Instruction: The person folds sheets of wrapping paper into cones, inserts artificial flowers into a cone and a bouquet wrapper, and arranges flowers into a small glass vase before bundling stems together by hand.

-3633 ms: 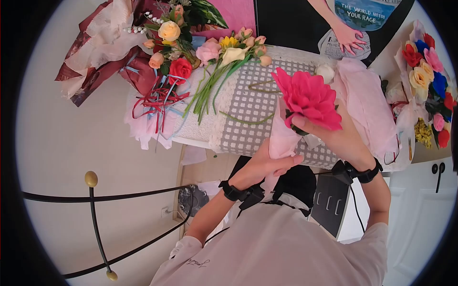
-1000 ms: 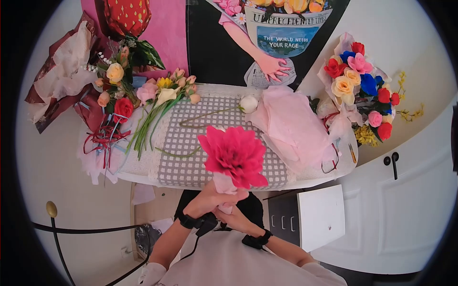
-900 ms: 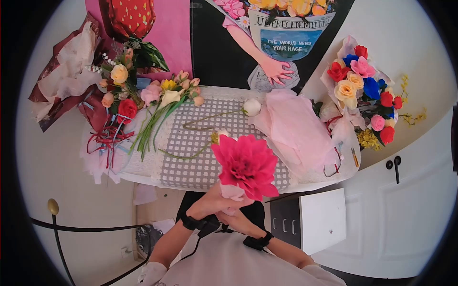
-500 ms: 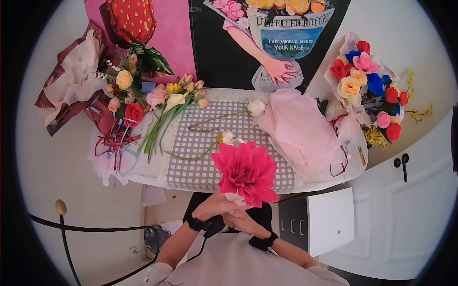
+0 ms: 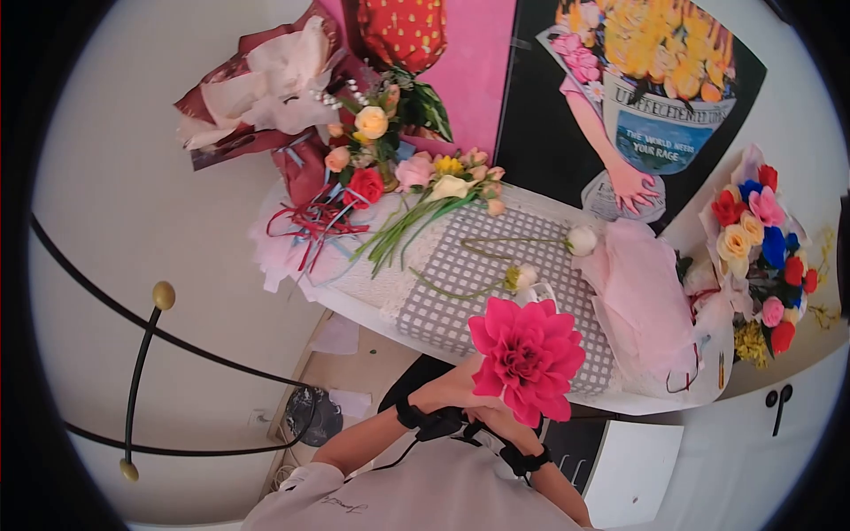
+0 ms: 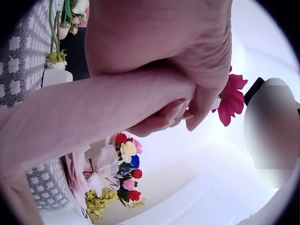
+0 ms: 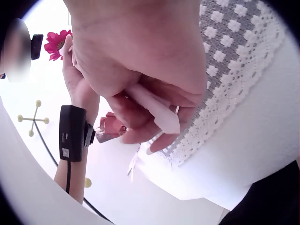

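Note:
A large hot-pink artificial flower (image 5: 529, 361), dahlia-like, faces up in the head view, its stem wrapped in pale pink paper. My left hand (image 5: 452, 385) grips the wrapped stem just beneath the bloom, which hides some of its fingers. Lower down and close to it, my right hand (image 5: 498, 420) holds the wrap. In the right wrist view, the right hand's fingers (image 7: 136, 115) curl round the narrow end of the pink paper wrap (image 7: 161, 117). The left wrist view shows the bloom (image 6: 231, 97) beyond my left hand (image 6: 164, 42).
Two white flowers (image 5: 581, 240) with bent stems lie on the grey-and-white checked cloth (image 5: 460, 310). Pink wrapping paper (image 5: 639, 296) is piled at the table's right. Cut flowers (image 5: 416, 212) and red ribbons (image 5: 314, 221) lie left. A mixed bouquet (image 5: 761, 239) stands right; a black rail (image 5: 97, 301) is at left.
My left hand has shifted up to below the bloom, and my right hand has gone from beside the petals down to the lower wrap. The head view has swung, shifting the table rightward.

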The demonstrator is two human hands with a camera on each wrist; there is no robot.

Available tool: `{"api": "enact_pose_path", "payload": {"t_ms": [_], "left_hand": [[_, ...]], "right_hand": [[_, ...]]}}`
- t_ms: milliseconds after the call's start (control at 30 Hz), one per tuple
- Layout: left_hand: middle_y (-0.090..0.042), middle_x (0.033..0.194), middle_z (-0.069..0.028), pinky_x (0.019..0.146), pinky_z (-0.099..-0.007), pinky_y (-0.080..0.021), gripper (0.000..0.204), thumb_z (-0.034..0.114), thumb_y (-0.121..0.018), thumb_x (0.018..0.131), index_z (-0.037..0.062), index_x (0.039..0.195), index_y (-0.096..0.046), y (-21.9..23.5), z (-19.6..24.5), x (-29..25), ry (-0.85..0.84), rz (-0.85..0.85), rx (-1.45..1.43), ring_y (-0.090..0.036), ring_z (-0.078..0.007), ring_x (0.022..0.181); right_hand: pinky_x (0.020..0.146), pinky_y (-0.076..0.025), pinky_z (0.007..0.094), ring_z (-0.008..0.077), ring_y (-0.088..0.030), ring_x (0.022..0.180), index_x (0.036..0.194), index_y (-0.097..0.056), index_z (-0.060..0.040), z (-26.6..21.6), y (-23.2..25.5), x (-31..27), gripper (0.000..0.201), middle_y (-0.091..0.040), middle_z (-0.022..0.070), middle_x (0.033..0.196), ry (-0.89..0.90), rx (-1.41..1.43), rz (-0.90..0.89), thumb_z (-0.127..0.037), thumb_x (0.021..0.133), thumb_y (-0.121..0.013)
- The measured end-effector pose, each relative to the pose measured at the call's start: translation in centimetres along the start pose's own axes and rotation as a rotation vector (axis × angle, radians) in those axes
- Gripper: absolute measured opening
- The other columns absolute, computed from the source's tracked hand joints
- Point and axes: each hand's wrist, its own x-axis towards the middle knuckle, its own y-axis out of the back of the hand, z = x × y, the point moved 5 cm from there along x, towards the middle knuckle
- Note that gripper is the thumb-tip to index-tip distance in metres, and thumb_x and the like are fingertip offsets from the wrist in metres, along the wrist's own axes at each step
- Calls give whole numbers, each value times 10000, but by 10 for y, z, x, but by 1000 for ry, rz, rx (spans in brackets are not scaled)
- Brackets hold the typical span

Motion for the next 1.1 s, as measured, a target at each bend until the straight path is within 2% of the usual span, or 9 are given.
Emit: {"api": "enact_pose_path", "payload": {"t_ms": [67, 133, 200, 233, 267, 333, 467, 800, 1100], "left_hand": [[-529, 1465, -125, 1148, -367, -401, 872, 152, -868, 794, -15, 1505, -391, 0, 20, 6, 469, -53, -154, -488, -189, 1326], [-507, 1490, -143, 1170, -380, -379, 877, 183, -856, 816, -14, 1523, -376, 2, 17, 6, 498, -80, -211, -466, -210, 1355], [-498, 1497, -146, 1173, -385, -380, 917, 199, -861, 809, -8, 1542, -350, -5, 8, 16, -12, -191, -139, -466, -219, 1367], [-481, 1518, -150, 1183, -391, -375, 977, 208, -880, 786, -5, 1560, -323, 7, 51, 7, 611, -16, -487, -463, -230, 1382], [-481, 1518, -150, 1183, -391, -375, 977, 208, -880, 786, -5, 1560, -323, 6, 42, 8, 614, -17, -491, -463, -230, 1382], [-470, 1535, -154, 1184, -395, -377, 1010, 223, -896, 768, -8, 1562, -315, 10, 23, 22, 187, -77, -408, -461, -238, 1391], [-455, 1550, -166, 1195, -402, -361, 1048, 263, -907, 768, -21, 1571, -295, 9, -9, 31, 34, -131, -60, -438, -254, 1423], [-515, 1454, -205, 1167, -404, -376, 906, 242, -927, 754, -37, 1458, -430, 9, 7, 20, 395, 21, -110, -491, -268, 1364], [-644, 1291, -109, 1081, -349, -471, 784, 49, -870, 742, -10, 1423, -486, 11, 8, 17, 48, 156, 131, -618, -185, 1192]], "right_hand": [[649, -459, 300, 133, -582, 743, 926, -674, -10, -20, 8, 5, 197, -624, 19, 808, 65, -58, 37, -179, 999, -607], [652, -464, 304, 138, -590, 747, 925, -674, -7, -31, 21, -3, 198, -629, 25, 811, 123, -104, 85, -178, 997, -605], [655, -469, 308, 142, -597, 752, 923, -675, -5, -48, 22, -5, 199, -634, 32, 813, 175, -141, 144, -177, 995, -603], [657, -471, 310, 145, -601, 755, 923, -675, -4, -59, 17, -2, 200, -637, 35, 814, 202, -161, 175, -176, 994, -602], [658, -473, 312, 147, -604, 757, 922, -675, -3, -64, 13, -4, 200, -639, 38, 815, 232, -184, 204, -175, 993, -601], [662, -478, 316, 152, -612, 762, 921, -676, -1, -69, 14, -12, 202, -644, 44, 817, 299, -229, 258, -174, 990, -599], [668, -487, 324, 161, -626, 772, 918, -677, 3, -80, 6, -20, 204, -654, 56, 821, 443, -316, 347, -171, 986, -595], [712, -531, 335, 194, -668, 811, 1022, -702, 23, -99, 4, -11, 233, -705, 94, 931, 604, -429, 370, -147, 1001, -545], [1063, -471, 387, 264, -626, 1228, 1318, -647, 4, -103, 1, -9, 343, -680, 124, 1312, 516, -385, 343, -148, 1014, -605]]}}
